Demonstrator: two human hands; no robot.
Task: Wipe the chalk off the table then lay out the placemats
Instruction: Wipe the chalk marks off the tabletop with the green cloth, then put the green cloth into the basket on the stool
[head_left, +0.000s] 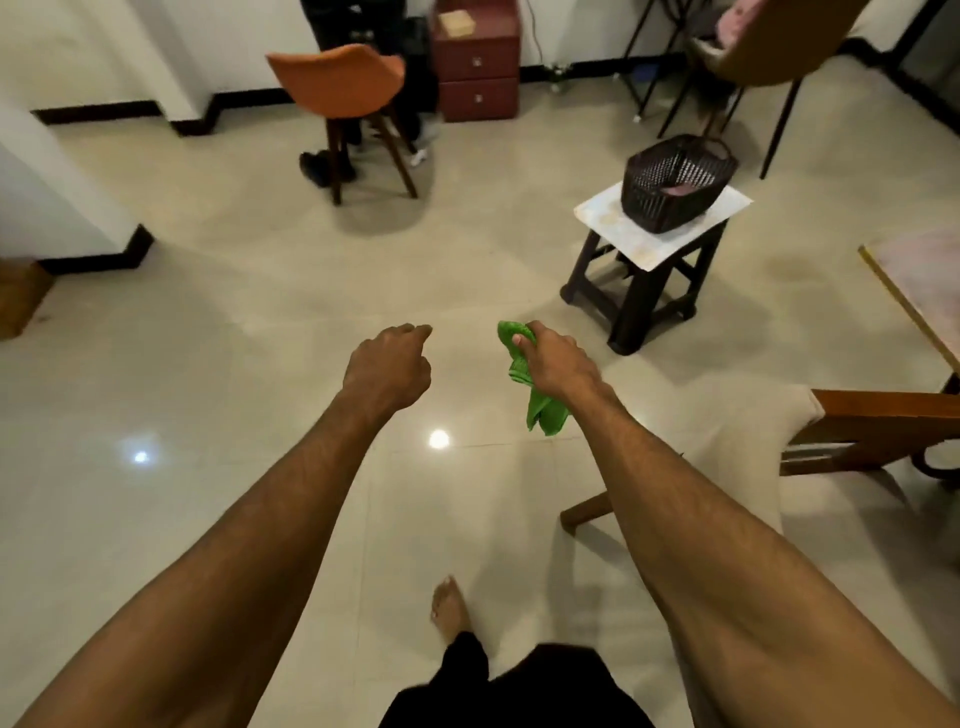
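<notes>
My right hand (553, 358) is shut on a green cloth (540, 408), which hangs down from the fist over the tiled floor. Beside it my left hand (387, 366) is curled into a loose fist with nothing in it. Only a corner of the table (914, 296) shows at the right edge, its top pale pink with a yellow rim. No chalk marks are visible on that corner. A pale mat (613, 228) lies on a dark stool to the upper right of my right hand, with a dark basket (675, 182) on it.
A wooden chair with a pale cushion (872, 431) stands at the right, close to my right forearm. Further back are an orange chair (343, 88), a red drawer cabinet (478, 67) and a brown chair (779, 47). Glossy tiles lie in between.
</notes>
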